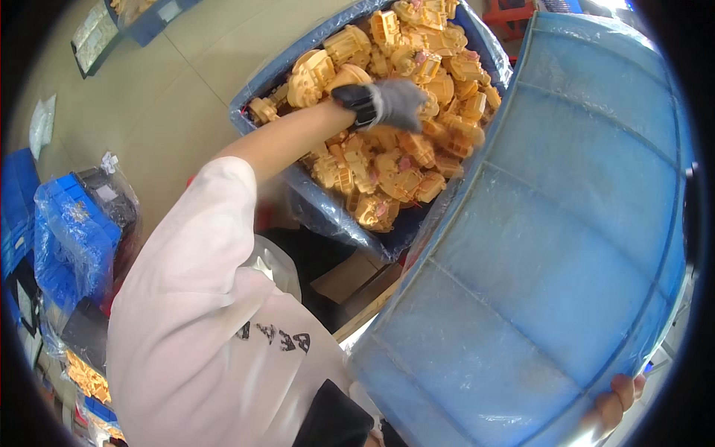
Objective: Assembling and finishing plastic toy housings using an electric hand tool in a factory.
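My left hand (387, 106), in a grey and black glove, reaches over a blue tub (257, 86) lined with clear plastic film. Yellow-orange moulded plastic parts (346, 45) fill this tub in a loose heap. The glove's fingers are smeared by motion, and a blurred part (460, 135) lies just to their right; I cannot tell whether they grip it. At the lower right my bare right hand (617, 402) has its fingers curled over the edge of a large translucent blue plastic bin (551, 216). Its palm is hidden.
On the left stand blue crates (74, 238) wrapped in clear plastic. More orange parts (88, 376) show at the lower left. Dark trays (95, 37) and a blue box (153, 18) stand on the tiled floor at the upper left. A red crate (508, 18) sits behind the tub.
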A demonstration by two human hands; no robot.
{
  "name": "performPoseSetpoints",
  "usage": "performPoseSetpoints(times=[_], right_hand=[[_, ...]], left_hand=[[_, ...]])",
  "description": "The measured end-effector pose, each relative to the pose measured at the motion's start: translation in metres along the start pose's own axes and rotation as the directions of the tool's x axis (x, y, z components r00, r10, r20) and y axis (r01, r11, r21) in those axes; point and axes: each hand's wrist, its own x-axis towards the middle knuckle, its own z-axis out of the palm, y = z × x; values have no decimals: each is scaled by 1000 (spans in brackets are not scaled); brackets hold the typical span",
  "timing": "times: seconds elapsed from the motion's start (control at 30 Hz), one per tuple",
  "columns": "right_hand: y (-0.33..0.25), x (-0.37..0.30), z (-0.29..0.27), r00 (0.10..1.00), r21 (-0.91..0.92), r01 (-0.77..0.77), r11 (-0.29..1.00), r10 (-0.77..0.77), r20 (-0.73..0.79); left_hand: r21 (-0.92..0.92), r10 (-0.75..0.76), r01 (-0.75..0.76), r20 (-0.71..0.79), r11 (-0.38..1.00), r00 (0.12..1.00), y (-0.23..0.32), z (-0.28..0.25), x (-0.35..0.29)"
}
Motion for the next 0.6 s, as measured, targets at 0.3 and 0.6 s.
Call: performPoseSetpoints(times=[0.3, 0.6], right_hand=[[3, -25, -31, 998, -82, 66, 994, -66, 8], [33, -62, -70, 988, -117, 154, 981, -156, -7]], left_hand=[[87, -107, 132, -247, 987, 963, 24, 4, 30], [444, 198, -166, -28, 881, 980, 29, 14, 46]])
